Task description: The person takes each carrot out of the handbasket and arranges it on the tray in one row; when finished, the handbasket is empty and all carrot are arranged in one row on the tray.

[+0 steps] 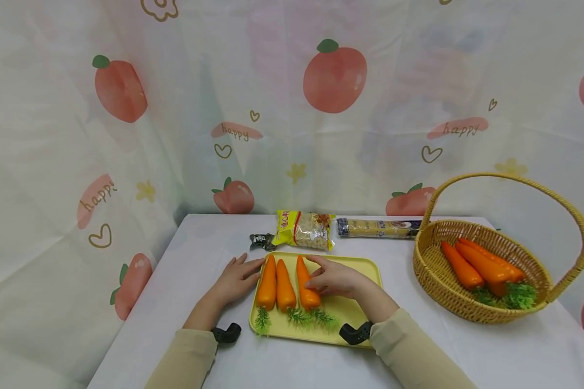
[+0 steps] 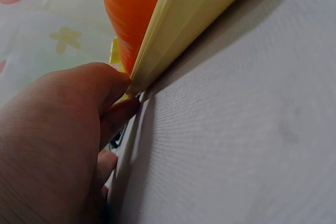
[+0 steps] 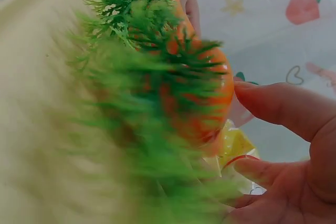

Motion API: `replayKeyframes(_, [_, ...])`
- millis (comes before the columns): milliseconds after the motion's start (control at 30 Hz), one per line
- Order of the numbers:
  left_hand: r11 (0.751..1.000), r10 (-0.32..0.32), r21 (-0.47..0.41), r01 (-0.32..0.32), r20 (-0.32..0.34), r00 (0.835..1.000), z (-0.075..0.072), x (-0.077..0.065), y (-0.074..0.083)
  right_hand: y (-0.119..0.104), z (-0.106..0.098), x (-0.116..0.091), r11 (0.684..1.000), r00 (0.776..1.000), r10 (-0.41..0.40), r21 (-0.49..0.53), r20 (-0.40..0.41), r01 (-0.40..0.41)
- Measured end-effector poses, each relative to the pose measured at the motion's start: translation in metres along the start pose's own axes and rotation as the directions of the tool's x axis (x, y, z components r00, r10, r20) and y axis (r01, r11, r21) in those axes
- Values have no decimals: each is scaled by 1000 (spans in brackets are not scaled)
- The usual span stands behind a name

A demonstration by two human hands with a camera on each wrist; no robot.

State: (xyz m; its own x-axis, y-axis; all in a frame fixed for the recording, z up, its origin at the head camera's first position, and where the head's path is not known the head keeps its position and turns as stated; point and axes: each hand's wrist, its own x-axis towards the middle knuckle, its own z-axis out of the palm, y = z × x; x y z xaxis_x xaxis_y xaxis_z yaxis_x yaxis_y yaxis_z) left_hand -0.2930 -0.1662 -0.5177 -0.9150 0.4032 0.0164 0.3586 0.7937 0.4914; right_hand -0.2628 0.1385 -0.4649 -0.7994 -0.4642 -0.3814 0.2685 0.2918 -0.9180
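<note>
On the yellow tray point(image 1: 367, 267), in the middle of the table point(image 1: 175, 270), a right-hand carrot point(image 1: 302, 270) with the thumb of the right hand point(image 1: 338, 278) touching its side. Right hand partly open, fingers loosely bent and not wrapped round the carrot. Across a gap to the left, a middle carrot point(image 1: 285, 286), then close beside it a left carrot point(image 1: 266, 283), near the tray's left edge. All three lying lengthwise, thin ends toward the back, green leaves point(image 1: 262, 321) toward the person, blurred in part in the right wrist view. At the tray's left edge, the left hand point(image 1: 234, 281), relaxed and open, thumb and finger touching the rim; cannot tell of any real grip on it. Black cameras point(image 1: 227, 333) at both wrists, next to beige sleeves point(image 1: 192, 351). Just behind the tray, a small dark packet point(image 1: 260, 241) and a yellow and clear bag point(image 1: 313, 231), with a long packet point(image 1: 379, 228) farther right. To the right of the tray, a wicker basket point(image 1: 438, 297) with an arched handle, holding more carrots point(image 1: 486, 265) with leaves. At the back, a pale curtain point(image 1: 272, 70) printed with peaches, hearts and "happy"
</note>
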Motion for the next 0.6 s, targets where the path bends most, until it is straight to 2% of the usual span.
replayKeyframes(200, [1000,-14,1,14,2,1000,0,1,1,-1,-2,-7,999,997,-32,0,66,33])
replayKeyframes(600, [1000,-17,-6,17,1,1000,2,1,-1,0,-5,-12,1000,997,-23,-1,78,23])
